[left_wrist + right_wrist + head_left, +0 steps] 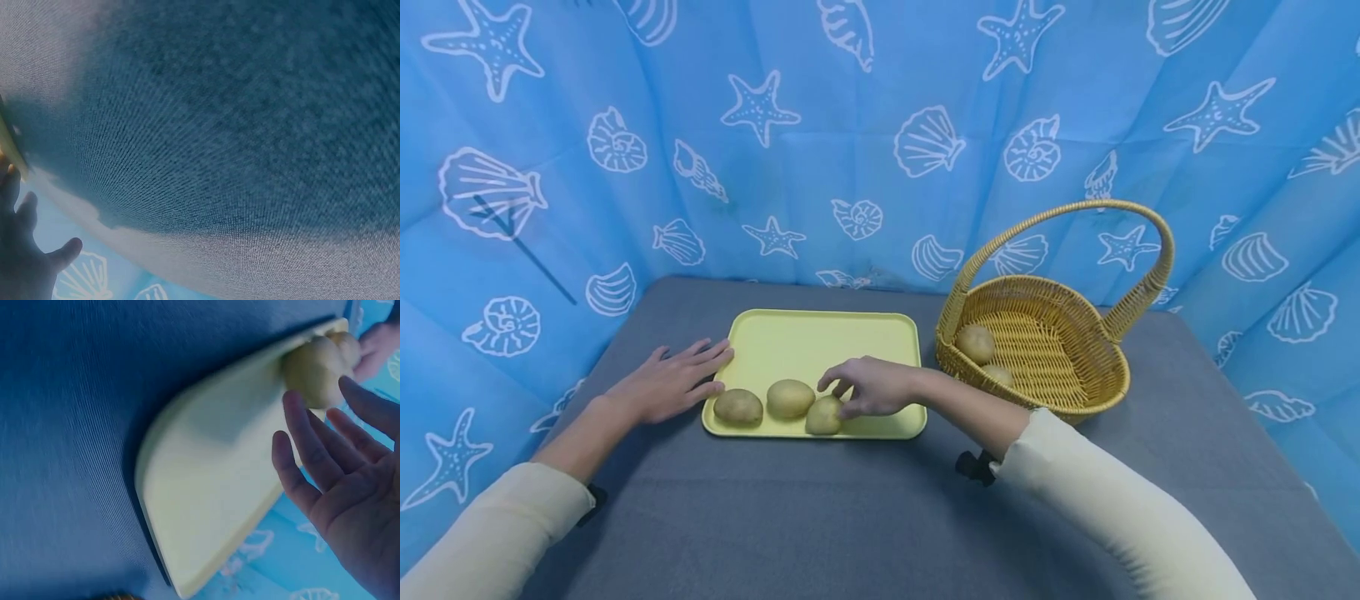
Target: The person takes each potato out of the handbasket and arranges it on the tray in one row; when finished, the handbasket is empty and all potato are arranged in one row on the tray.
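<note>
A yellow rectangular tray (820, 342) lies on the cloth-covered table. Along its near side sit three potatoes in a row: a left one (738, 407), a middle one (790, 399) and a right one (822, 417). My right hand (876, 386) is over the tray, fingertips right at the right potato. In the right wrist view its fingers (312, 453) are loosely bent and spread, with the palm bare beside that potato (315, 372). With fingers stretched out, my left hand (670, 383) rests at the tray's left edge; the left wrist view catches only part of this hand (28, 244).
A woven basket (1105, 367) with a tall arched handle stands right of the tray. Inside, at its left, are two potatoes, one upper (976, 343) and one lower (997, 375). Behind the grey tablecloth (820, 517) hangs a blue curtain (865, 100) with shells and starfish.
</note>
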{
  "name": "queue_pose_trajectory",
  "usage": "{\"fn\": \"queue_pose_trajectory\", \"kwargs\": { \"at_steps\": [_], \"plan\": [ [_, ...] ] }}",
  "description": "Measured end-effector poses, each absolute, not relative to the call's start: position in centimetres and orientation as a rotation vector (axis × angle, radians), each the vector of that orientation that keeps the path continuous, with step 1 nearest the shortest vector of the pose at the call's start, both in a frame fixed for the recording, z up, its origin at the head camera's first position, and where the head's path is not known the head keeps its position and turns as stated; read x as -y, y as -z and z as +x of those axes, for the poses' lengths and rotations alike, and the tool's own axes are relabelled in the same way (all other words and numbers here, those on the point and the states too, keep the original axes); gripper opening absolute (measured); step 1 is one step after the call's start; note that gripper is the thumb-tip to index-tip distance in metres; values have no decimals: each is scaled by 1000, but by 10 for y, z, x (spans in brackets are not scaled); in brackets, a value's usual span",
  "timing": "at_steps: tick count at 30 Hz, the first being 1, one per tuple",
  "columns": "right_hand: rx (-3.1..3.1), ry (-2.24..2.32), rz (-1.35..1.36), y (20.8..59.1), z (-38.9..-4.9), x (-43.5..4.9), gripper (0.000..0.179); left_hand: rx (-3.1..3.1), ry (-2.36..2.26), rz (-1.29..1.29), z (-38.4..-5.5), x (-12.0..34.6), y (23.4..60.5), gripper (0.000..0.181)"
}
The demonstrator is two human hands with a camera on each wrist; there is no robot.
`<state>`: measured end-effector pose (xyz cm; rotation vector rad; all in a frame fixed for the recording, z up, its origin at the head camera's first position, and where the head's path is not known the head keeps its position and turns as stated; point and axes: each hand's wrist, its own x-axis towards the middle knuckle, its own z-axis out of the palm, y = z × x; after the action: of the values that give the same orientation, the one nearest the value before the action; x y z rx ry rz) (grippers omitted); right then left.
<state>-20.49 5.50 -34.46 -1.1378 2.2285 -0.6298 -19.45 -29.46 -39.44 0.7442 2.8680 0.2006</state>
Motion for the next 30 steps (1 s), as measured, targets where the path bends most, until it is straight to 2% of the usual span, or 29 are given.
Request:
{"fn": "queue_pose_trajectory", "kwargs": {
  "at_steps": [9,17,23,30],
  "plan": [
    [-2160,607,-1202,298,-202,-105,45,-2872,-206,754,-195,294,398,65],
    [-2154,601,-1042,268,-207,-167,46,-2878,-193,744,-196,295,400,65],
    [-2104,655,-867,261,-217,-215,41,-2871,-204,748,-196,295,398,65],
    [-1989,814,-715,272,-237,-254,57,-2861,-199,743,-195,295,396,65]
  ]
}}
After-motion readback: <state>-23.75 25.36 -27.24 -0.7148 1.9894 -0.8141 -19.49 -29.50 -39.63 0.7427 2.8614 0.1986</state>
